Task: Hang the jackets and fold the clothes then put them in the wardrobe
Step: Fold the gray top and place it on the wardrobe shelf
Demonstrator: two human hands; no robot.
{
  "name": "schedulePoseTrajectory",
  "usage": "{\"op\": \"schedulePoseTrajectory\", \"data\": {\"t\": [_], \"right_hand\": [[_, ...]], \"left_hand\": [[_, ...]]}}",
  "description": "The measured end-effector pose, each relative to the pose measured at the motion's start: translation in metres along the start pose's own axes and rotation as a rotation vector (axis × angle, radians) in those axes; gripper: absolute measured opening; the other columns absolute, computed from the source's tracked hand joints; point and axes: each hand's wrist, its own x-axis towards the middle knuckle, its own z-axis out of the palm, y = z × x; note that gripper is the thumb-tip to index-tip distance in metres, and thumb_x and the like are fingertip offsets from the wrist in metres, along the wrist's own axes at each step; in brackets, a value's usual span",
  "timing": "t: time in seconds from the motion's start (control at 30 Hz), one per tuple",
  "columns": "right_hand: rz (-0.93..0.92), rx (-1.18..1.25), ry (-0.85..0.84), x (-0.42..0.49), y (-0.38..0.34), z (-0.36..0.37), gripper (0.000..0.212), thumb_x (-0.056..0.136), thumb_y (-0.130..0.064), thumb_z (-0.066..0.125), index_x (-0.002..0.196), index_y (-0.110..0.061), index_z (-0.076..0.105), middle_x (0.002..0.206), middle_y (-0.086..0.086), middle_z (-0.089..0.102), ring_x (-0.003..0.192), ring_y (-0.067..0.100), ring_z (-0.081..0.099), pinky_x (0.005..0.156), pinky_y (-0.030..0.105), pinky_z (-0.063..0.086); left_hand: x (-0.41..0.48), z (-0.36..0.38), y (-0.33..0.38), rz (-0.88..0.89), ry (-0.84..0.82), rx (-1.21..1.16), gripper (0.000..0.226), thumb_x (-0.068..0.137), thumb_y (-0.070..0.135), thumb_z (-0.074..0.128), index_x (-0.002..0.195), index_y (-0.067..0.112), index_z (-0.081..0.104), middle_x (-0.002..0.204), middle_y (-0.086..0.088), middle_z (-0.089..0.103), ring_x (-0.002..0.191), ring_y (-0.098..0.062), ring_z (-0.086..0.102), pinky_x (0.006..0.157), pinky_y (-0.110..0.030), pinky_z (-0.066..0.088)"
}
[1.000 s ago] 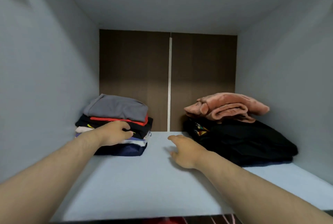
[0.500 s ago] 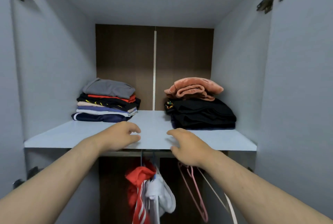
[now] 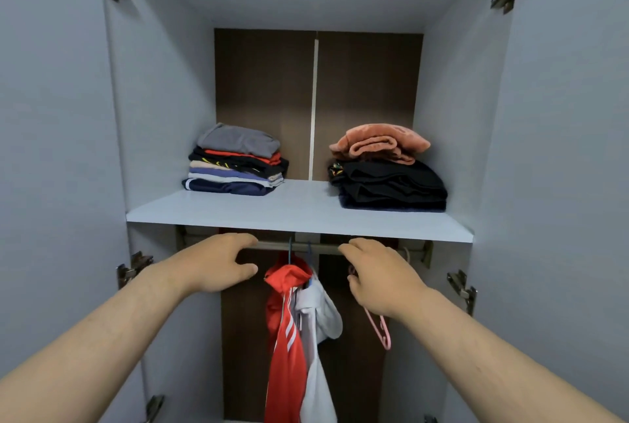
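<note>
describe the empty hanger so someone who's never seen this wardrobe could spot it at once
Inside the open wardrobe, look under the shelf at the metal rail. Right of the red jacket and white garment hanging there, a pink hanger shows just below the right hand, which hides its top. Unlike its neighbours, it is pink and carries no clothing.

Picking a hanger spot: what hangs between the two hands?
In the head view, a red jacket and a white garment hang from the rail between the left hand and right hand.
</note>
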Motion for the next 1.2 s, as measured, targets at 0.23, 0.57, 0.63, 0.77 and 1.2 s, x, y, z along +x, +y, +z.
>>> {"op": "schedulePoseTrajectory", "data": {"t": [0.23,0.57,0.63,0.77,1.2], "right_hand": [[0.075,0.016,-0.013,-0.036,-0.039,0.001,0.049,0.092,-0.025,0.052,0.141,-0.021,0.048,0.137,-0.001,0.052,0.126,0.021,0.047,0.103,0.035,0.043],[0.159,0.045,-0.090,-0.125,-0.094,0.012,0.042,0.093,-0.027,0.054,0.135,-0.024,0.053,0.130,-0.001,0.057,0.119,0.020,0.052,0.100,0.033,0.047],[0.187,0.033,-0.065,-0.142,-0.095,0.002,0.043,0.093,-0.026,0.054,0.136,-0.023,0.052,0.132,-0.001,0.056,0.121,0.021,0.052,0.103,0.035,0.046],[0.240,-0.022,0.009,-0.183,-0.080,-0.018,0.045,0.091,-0.022,0.054,0.137,-0.018,0.053,0.132,0.002,0.055,0.121,0.025,0.052,0.102,0.036,0.045],[0.347,-0.057,0.134,-0.269,-0.019,-0.068,0.041,0.095,-0.019,0.055,0.135,-0.014,0.054,0.146,0.010,0.048,0.134,0.028,0.044,0.109,0.037,0.039]], "left_hand": [[-0.051,0.023,-0.015,0.012,0.037,-0.101,0.058,0.095,0.039,0.059,0.148,0.027,0.040,0.153,0.008,0.041,0.141,-0.009,0.036,0.111,-0.022,0.029],[-0.118,0.081,0.002,0.139,0.000,-0.195,0.044,0.091,0.038,0.062,0.134,0.031,0.055,0.131,0.012,0.056,0.105,0.003,0.052,0.083,-0.006,0.038],[-0.124,0.089,0.009,0.157,-0.015,-0.206,0.051,0.092,0.041,0.062,0.140,0.032,0.051,0.137,0.015,0.052,0.118,-0.001,0.051,0.095,-0.015,0.042],[-0.130,0.093,0.026,0.186,-0.037,-0.219,0.050,0.090,0.044,0.062,0.138,0.035,0.051,0.132,0.018,0.055,0.114,0.001,0.052,0.093,-0.015,0.043],[-0.162,0.078,0.114,0.167,0.068,-0.148,0.050,0.091,0.039,0.062,0.140,0.029,0.053,0.140,0.009,0.054,0.125,-0.008,0.051,0.101,-0.024,0.042]]}}
